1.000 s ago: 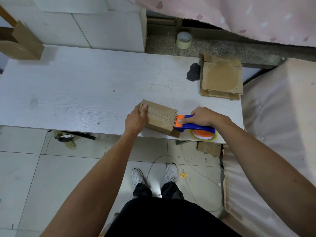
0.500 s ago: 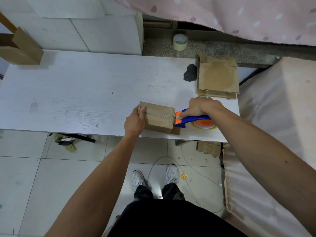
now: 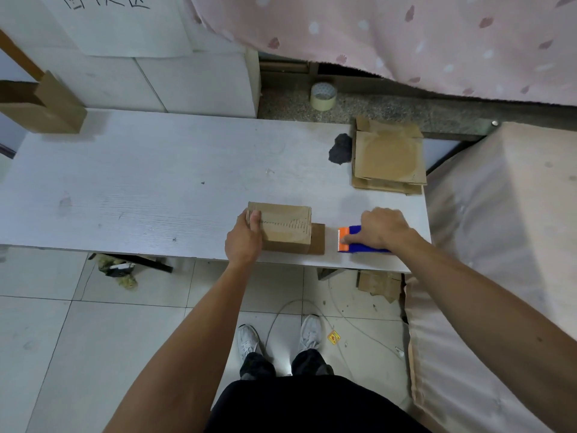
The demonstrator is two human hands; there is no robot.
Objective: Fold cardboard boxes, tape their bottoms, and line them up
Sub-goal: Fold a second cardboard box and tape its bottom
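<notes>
Cardboard stack [image 3: 388,157] behind tape dispenser [image 3: 352,239]; tape roll [image 3: 323,95] beyond.

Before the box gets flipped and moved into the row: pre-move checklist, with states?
1. Seam taped: ok. A tape strip runs along the top face of the box.
2. Dispenser off the box: ok. The tape dispenser sits to the box's right, with bare table between them.
3. Box held: ok. The left hand grips its left end, thumb on top.
4. Right hand free: not ok. The right hand holds the dispenser.
5. Tape ends pressed down the sides: cannot tell.
6. Flaps tucked in: not ok. One flap lies flat on the table at the box's right end.
</notes>
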